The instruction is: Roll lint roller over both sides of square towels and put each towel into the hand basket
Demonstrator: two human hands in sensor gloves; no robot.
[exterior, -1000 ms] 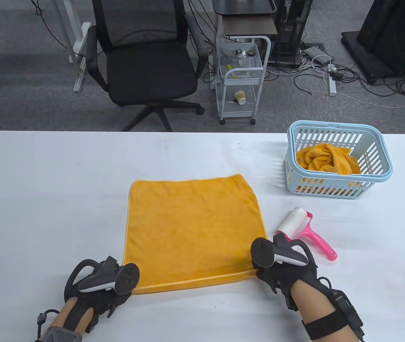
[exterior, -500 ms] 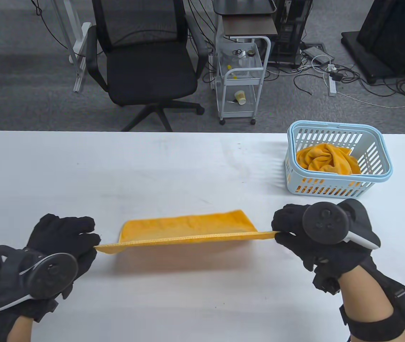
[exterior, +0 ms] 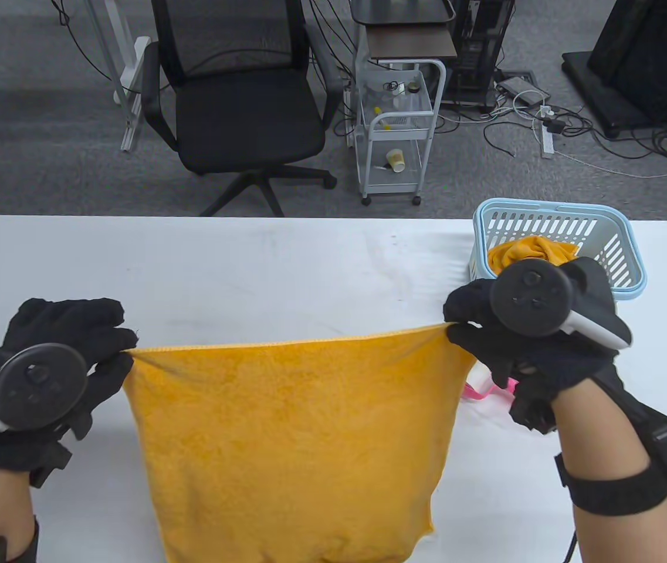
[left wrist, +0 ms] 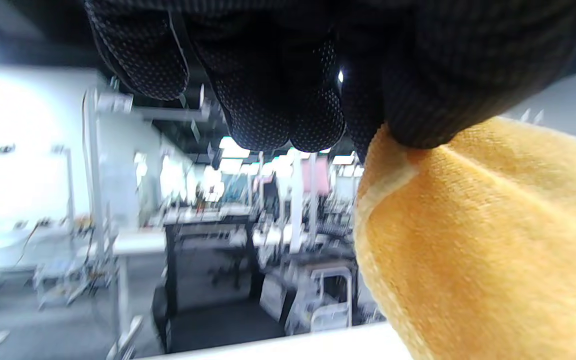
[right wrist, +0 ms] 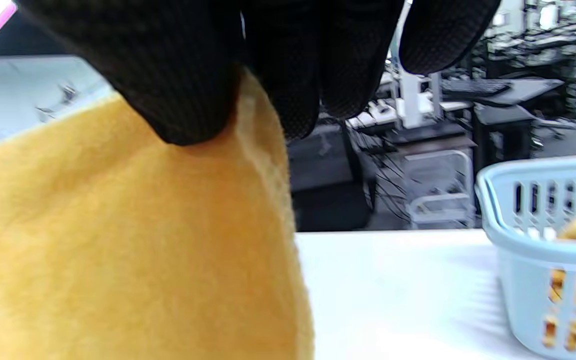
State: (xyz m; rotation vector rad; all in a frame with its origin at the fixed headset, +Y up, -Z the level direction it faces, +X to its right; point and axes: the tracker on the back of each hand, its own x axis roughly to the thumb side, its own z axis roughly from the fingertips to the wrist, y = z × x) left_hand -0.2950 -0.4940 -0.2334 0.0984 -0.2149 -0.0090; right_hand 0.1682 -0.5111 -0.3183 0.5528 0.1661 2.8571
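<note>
Now raised, fuzzy orange square towel (exterior: 292,446), corners pinched by left hand (exterior: 69,358), right hand (exterior: 509,346).

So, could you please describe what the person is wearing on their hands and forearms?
Both the left hand and right hand wear black knit sensor gloves with a fine dotted texture. A dark grey tracker with a round button face and a white underside is strapped to the back of each. The right forearm carries a black strap and a small black box, with a thin cable trailing below.

Both hands (exterior: 69,358) have lifted the orange towel (exterior: 292,446) off the table; it now hangs upright.
</note>
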